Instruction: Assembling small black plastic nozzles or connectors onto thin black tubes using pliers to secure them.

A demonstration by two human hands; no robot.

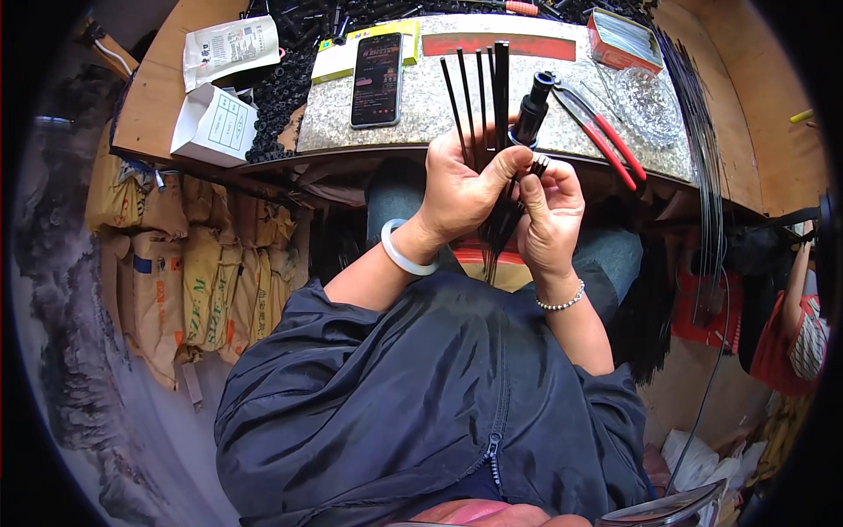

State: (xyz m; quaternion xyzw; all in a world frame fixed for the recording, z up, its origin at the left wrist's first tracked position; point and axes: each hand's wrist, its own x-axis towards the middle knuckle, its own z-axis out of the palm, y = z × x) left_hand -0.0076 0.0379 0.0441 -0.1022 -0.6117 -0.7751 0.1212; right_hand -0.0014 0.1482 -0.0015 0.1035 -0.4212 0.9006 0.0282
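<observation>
My left hand (461, 193), with a pale bangle at its wrist, is closed around several thin black rods (468, 97) that look like umbrella ribs. Their tips fan upward past the fingers, and more lengths hang below between my hands. Close beside it, my right hand (553, 215) pinches short dark rod ends (539, 165) between thumb and fingers. A black ribbed plastic tube (532, 110) with a round collar rises just above both thumbs. Its lower end is hidden behind the fingers, so I cannot tell whether it is held or joined to the rods.
Behind my hands, the speckled worktop (329, 145) carries a phone (378, 81), red-handled pliers (606, 140), a glass dish (648, 105) and an open box (625, 42). Small black parts (279, 110) heap at left by a white carton (213, 126). Long rods (702, 149) overhang the right edge.
</observation>
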